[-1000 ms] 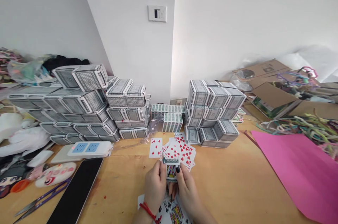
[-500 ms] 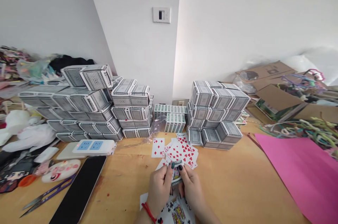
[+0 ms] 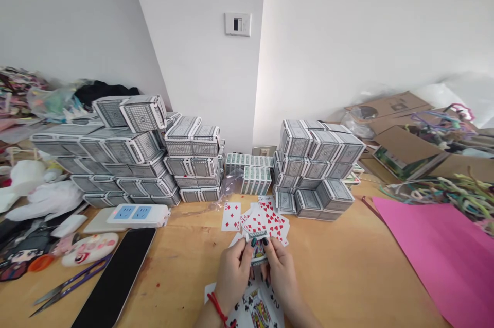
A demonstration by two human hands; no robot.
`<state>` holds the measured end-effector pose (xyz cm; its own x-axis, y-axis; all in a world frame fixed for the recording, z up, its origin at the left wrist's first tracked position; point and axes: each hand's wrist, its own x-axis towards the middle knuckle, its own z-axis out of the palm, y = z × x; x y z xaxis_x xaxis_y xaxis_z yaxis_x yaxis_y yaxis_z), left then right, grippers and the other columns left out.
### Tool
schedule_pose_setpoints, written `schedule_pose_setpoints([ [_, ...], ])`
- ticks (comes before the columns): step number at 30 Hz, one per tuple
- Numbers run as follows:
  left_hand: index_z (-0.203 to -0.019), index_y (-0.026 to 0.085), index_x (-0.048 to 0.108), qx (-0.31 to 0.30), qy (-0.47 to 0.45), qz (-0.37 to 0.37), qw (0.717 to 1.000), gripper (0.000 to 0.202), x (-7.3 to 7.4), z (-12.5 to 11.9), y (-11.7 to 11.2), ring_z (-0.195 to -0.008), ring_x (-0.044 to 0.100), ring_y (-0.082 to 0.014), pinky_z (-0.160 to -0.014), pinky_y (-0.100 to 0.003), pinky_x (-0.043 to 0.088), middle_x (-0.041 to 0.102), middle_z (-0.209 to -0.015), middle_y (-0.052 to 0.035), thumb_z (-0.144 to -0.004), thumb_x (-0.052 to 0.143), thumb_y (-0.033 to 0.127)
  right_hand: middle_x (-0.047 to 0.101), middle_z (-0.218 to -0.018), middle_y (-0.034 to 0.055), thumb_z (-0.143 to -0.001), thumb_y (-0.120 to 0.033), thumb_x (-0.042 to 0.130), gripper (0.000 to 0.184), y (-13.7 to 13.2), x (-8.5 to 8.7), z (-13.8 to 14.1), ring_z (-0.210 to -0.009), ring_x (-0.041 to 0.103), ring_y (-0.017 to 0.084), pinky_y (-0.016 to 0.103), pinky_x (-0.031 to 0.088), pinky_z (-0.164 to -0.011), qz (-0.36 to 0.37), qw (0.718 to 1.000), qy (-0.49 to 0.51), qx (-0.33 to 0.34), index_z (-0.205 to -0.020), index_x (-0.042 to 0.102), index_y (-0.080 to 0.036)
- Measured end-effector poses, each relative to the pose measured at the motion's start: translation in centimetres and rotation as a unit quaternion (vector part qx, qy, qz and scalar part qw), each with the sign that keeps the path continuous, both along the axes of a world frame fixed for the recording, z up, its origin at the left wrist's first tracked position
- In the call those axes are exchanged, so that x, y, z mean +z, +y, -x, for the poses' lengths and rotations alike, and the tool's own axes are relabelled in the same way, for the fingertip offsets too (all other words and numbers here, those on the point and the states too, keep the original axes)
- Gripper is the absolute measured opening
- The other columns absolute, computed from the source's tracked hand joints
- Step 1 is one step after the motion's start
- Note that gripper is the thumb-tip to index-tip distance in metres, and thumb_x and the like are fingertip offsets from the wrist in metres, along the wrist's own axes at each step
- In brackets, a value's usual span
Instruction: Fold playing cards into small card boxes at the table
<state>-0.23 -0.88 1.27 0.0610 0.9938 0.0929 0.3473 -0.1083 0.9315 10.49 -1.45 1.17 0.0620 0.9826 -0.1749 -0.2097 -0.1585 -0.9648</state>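
Note:
Low in the middle of the view, my left hand [image 3: 234, 272] and my right hand [image 3: 283, 272] pinch one playing card [image 3: 259, 252] between them. Both thumbs press on its face, and a strip along its far edge is bent over, showing the patterned back. The fingers behind it are partly hidden. Face-up loose cards [image 3: 277, 221] lie fanned just beyond, with a five of diamonds [image 3: 231, 216] at their left. Beneath my wrists are more cards, a king of clubs [image 3: 258, 311] among them.
Blocks of folded cards are stacked at left [image 3: 127, 145], centre left [image 3: 193, 135] and right [image 3: 304, 138]. A green-patterned row [image 3: 257, 179] sits between. Leftward lie a phone [image 3: 116, 276], thread snips [image 3: 73, 284] and a power strip [image 3: 139, 214]; rightward, pink paper [image 3: 436, 256] and a cardboard box [image 3: 409, 150].
The bent strip at the card's far edge shows more broadly between my thumbs. Both hands stay in nearly the same place, and the view has shifted slightly.

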Motion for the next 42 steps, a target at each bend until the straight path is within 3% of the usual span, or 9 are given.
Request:
schedule_pose_setpoints([
  [7, -0.057, 0.018, 0.044, 0.014, -0.004, 0.005, 1.000, 0.032, 0.5, 0.5, 0.3, -0.045, 0.043, -0.0102, -0.044, -0.019, 0.033, 0.043, -0.047, 0.0046, -0.082, 0.041, 0.039, 0.041, -0.043, -0.0091, -0.075, -0.053, 0.049, 0.033, -0.1, -0.3, 0.3, -0.034, 0.036, 0.007, 0.016, 0.030, -0.034, -0.038, 0.998, -0.049, 0.004, -0.076, 0.043, -0.020],
  [10, -0.082, 0.018, 0.053, 0.026, -0.054, -0.009, 0.998, 0.019, 1.0, 0.5, 0.2, -0.054, 0.051, -0.0121, -0.052, -0.022, 0.041, 0.055, -0.062, 0.0017, -0.078, 0.048, 0.036, 0.041, -0.043, -0.0088, -0.078, -0.050, 0.045, 0.031, -0.3, -1.0, 0.2, -0.036, 0.036, 0.007, 0.017, 0.031, -0.036, -0.042, 0.996, -0.076, 0.014, -0.077, 0.043, -0.020],
  [13, -0.109, 0.019, 0.044, 0.048, -0.086, -0.028, 0.995, 0.036, 1.2, 0.3, 0.3, -0.065, 0.056, -0.0140, -0.059, -0.025, 0.047, 0.060, -0.083, -0.0033, -0.076, 0.052, 0.031, 0.041, -0.045, -0.0085, -0.081, -0.048, 0.043, 0.029, -0.4, -1.3, 0.0, -0.038, 0.035, 0.008, 0.017, 0.030, -0.037, -0.046, 0.994, -0.100, 0.008, -0.084, 0.045, -0.019],
  [20, -0.102, 0.020, 0.053, 0.026, -0.036, -0.041, 0.998, 0.024, 0.7, 0.4, 0.3, -0.074, 0.060, -0.0167, -0.066, -0.030, 0.050, 0.062, -0.094, -0.0064, -0.080, 0.046, 0.026, 0.049, -0.050, -0.0059, -0.079, -0.048, 0.047, 0.040, -0.6, -0.7, -0.1, -0.043, 0.043, 0.011, 0.019, 0.033, -0.040, -0.061, 0.989, -0.126, -0.040, -0.107, 0.042, -0.020],
  [26, -0.107, 0.020, 0.054, 0.035, -0.024, -0.080, 0.996, 0.030, 0.2, 0.7, 0.2, -0.098, 0.056, -0.0198, -0.083, -0.034, 0.046, 0.061, -0.106, -0.0073, -0.081, 0.038, 0.019, 0.054, -0.053, -0.0023, -0.079, -0.048, 0.045, 0.036, -0.5, -1.0, -0.5, -0.045, 0.047, 0.013, 0.021, 0.036, -0.043, -0.080, 0.975, -0.199, -0.058, -0.099, 0.050, -0.019],
  [32, -0.105, 0.022, 0.054, 0.048, 0.006, -0.088, 0.995, 0.030, 0.3, 0.7, 0.5, -0.099, 0.055, -0.0192, -0.085, -0.036, 0.045, 0.060, -0.105, -0.0060, -0.081, 0.037, 0.016, 0.060, -0.064, 0.0015, -0.081, -0.046, 0.040, 0.038, -0.6, -1.0, -0.6, -0.049, 0.052, 0.015, 0.022, 0.038, -0.046, -0.093, 0.964, -0.248, -0.029, -0.105, 0.052, -0.020],
  [37, -0.093, 0.022, 0.059, 0.038, 0.026, -0.107, 0.993, 0.021, 1.1, 0.5, 0.5, -0.092, 0.056, -0.0199, -0.078, -0.035, 0.047, 0.060, -0.096, -0.0061, -0.081, 0.042, 0.022, 0.058, -0.060, 0.0002, -0.082, -0.045, 0.039, 0.034, -0.6, -0.5, -0.5, -0.049, 0.052, 0.015, 0.023, 0.040, -0.047, -0.097, 0.977, -0.192, 0.005, -0.097, 0.058, -0.020],
  [42, -0.081, 0.019, 0.059, 0.054, 0.018, -0.082, 0.995, 0.018, 1.2, 0.5, 0.3, -0.073, 0.058, -0.0174, -0.065, -0.029, 0.048, 0.062, -0.078, -0.0036, -0.081, 0.044, 0.030, 0.052, -0.054, -0.0035, -0.076, -0.050, 0.048, 0.031, -0.2, -0.7, -0.2, -0.039, 0.047, 0.012, 0.023, 0.039, -0.039, 0.018, 0.999, 0.044, 0.002, -0.080, 0.057, -0.020],
])
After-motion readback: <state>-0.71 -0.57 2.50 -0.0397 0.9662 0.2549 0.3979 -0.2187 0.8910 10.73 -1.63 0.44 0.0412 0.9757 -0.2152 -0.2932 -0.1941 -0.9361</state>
